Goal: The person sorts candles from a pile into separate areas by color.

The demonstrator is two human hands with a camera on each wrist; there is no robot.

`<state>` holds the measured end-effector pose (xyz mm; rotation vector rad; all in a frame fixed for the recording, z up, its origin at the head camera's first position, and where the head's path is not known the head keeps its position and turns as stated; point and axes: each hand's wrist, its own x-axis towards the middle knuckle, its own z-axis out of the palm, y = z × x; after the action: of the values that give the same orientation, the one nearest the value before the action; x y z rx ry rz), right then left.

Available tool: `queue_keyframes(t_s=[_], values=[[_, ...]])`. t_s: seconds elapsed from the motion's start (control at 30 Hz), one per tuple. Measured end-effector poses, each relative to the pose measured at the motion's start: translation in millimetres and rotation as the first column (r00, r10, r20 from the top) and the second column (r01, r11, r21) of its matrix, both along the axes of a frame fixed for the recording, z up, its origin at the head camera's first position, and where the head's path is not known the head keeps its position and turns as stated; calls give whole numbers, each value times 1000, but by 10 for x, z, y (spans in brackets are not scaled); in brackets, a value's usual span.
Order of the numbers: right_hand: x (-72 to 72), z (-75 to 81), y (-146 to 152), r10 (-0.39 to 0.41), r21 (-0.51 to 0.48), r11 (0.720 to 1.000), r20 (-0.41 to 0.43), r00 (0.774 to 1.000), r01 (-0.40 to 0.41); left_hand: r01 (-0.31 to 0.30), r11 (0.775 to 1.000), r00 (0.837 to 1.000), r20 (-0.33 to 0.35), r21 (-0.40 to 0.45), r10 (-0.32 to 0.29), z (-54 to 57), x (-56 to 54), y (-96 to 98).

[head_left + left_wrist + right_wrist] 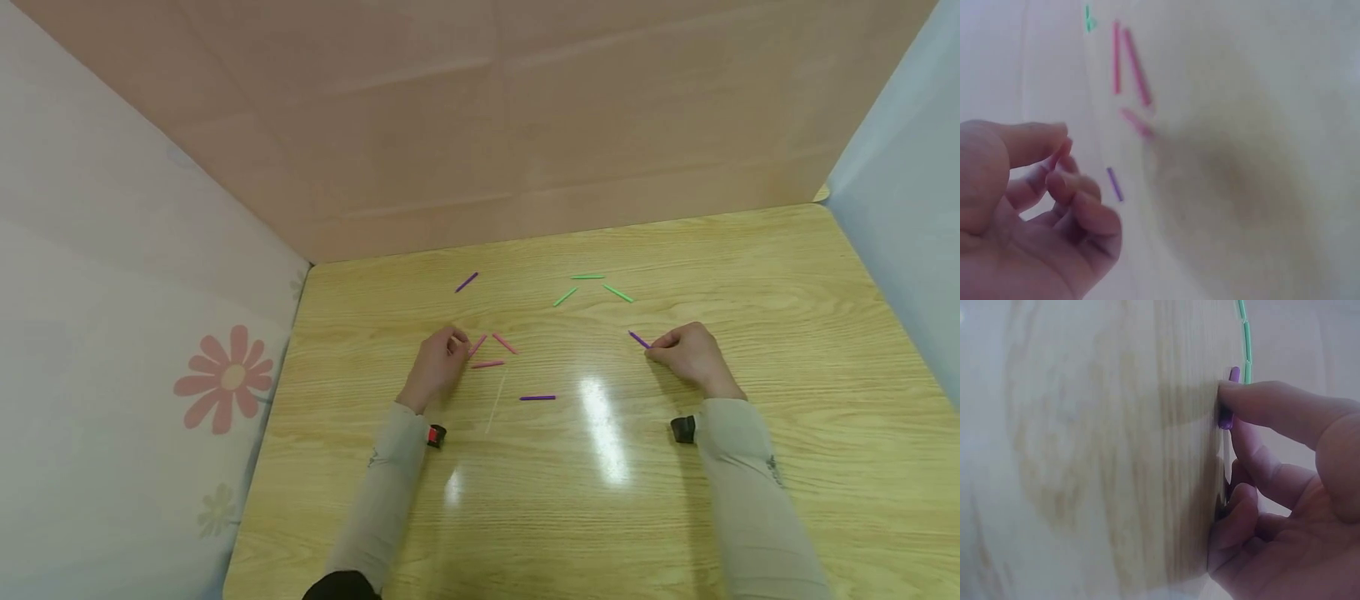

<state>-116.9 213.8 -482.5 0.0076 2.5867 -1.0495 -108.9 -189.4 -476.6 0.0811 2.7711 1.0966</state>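
In the head view my right hand [692, 354] pinches a short purple stick [638, 338] near its lower end, close to the table. The right wrist view shows this purple stick [1234, 375] between thumb and index finger. My left hand [441, 362] hovers beside a pink stick [478, 343], fingers loosely bent. No stick shows clearly between its fingertips in the left wrist view. Two more pink sticks, one slanted [506, 343] and one level [488, 364], lie close by, forming a loose triangle with the first.
Three green sticks [588, 277] lie farther back on the wooden table [787, 333]. One purple stick [467, 282] lies at back left, another [537, 397] in front. A brown sheet [525, 125] hangs behind; a flowered cloth [135, 292] borders the left.
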Motion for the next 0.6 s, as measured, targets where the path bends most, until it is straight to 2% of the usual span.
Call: queue_keyframes(t_s=[0.07,0.17,0.23,0.3,0.43,0.53,0.6], values=[[3,-9,-2,-4,-5,1000,0,1000,4,-9,999,999,-53,-53,7,69,-85,-31],[2,-31,3,-7,-6,1000,-10,1000,7,1,986,993,-118,-169,-21,172,-221,-69],[0,-45,10,-8,-8,1000,-15,1000,8,12,973,988,-145,-230,-47,228,-312,-95],[-1,-54,16,-10,-6,1000,-18,1000,10,17,967,987,-150,-254,-57,265,-405,-120],[1,-49,17,-13,-6,1000,-17,1000,13,16,974,992,-120,-225,-44,268,-592,-171],[5,-34,11,-14,-11,1000,-18,1000,13,-17,992,999,-50,-126,10,240,-710,-189],[7,-29,8,-12,-13,1000,-21,1000,12,-63,997,998,6,-45,63,224,-775,-189]])
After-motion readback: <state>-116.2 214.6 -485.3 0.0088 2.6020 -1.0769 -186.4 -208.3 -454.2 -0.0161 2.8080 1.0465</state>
